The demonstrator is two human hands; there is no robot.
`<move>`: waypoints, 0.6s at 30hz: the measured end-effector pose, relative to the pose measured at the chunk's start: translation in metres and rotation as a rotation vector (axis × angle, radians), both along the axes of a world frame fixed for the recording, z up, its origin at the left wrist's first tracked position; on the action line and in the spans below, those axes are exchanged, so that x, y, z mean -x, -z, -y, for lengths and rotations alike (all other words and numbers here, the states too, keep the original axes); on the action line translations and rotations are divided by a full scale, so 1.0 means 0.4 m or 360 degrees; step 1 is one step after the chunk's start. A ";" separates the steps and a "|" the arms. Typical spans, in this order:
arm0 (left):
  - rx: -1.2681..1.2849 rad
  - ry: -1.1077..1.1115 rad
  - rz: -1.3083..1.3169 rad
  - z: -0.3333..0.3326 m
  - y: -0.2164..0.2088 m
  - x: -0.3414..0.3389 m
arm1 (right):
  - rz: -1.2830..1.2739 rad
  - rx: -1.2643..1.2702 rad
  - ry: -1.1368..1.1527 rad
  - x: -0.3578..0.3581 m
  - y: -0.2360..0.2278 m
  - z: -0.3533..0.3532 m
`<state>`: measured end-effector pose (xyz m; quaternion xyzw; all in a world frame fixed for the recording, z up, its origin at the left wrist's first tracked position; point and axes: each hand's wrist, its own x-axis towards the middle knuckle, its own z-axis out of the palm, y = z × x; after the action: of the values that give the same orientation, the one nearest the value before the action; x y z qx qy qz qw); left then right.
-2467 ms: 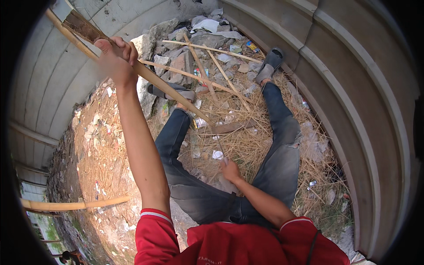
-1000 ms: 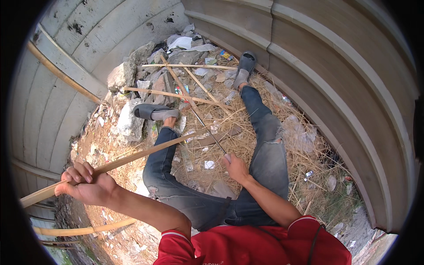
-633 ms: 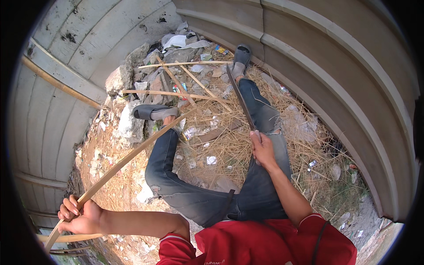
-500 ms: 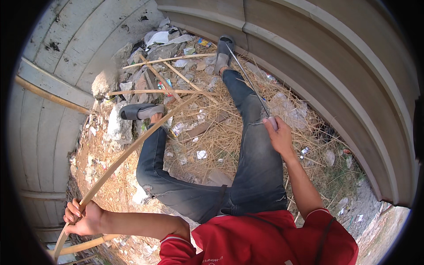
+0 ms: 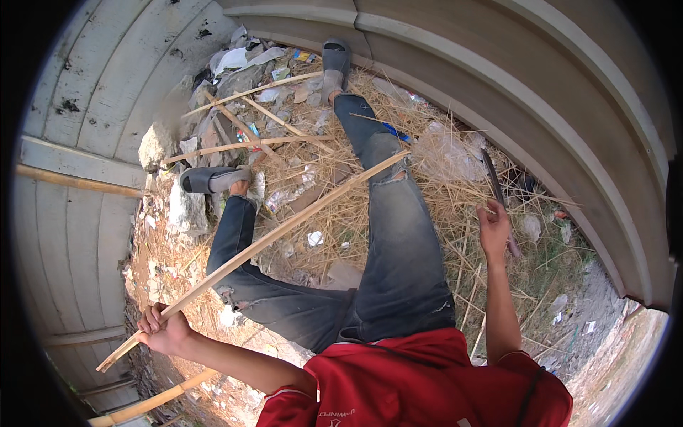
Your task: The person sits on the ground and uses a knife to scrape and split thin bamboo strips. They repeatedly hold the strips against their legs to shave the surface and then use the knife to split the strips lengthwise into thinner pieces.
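A long, pale bamboo strip (image 5: 284, 222) slants up from the lower left, its far end over the thigh of my right leg. My left hand (image 5: 165, 331) is closed round it near its lower end, where a short piece sticks out beyond my fist. On the right, my right hand (image 5: 494, 229) has its fingers loosely bent and apart, with nothing seen in them. Just beside and partly behind that hand is a knife (image 5: 492, 174) with a dark blade, its handle toward me, over the straw. Whether the fingers still touch the handle is hidden.
Several bamboo strips (image 5: 242, 148) lie beyond my left foot, over rubble and litter. Straw and shavings (image 5: 341, 228) cover the ground between my legs. A ribbed metal wall (image 5: 512, 78) curves along the right, a pale panel wall (image 5: 78, 235) on the left. A bamboo pole (image 5: 153, 400) is at lower left.
My right hand has moved right, from above my thigh to the straw, and let go of the knife. The bamboo strip has swung right, its far end now over my right thigh.
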<state>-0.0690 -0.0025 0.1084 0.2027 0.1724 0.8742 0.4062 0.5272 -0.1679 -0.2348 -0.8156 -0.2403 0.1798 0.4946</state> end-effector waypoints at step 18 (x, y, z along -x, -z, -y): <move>0.0132 -0.0153 -0.0111 0.127 -0.041 -0.091 | 0.0424 -0.0842 -0.0554 0.138 -0.186 -0.166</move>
<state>-0.0325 -0.0532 0.1247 0.2075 0.2322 0.8772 0.3654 0.4720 -0.1014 -0.1605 -0.6221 -0.4767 0.0848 0.6153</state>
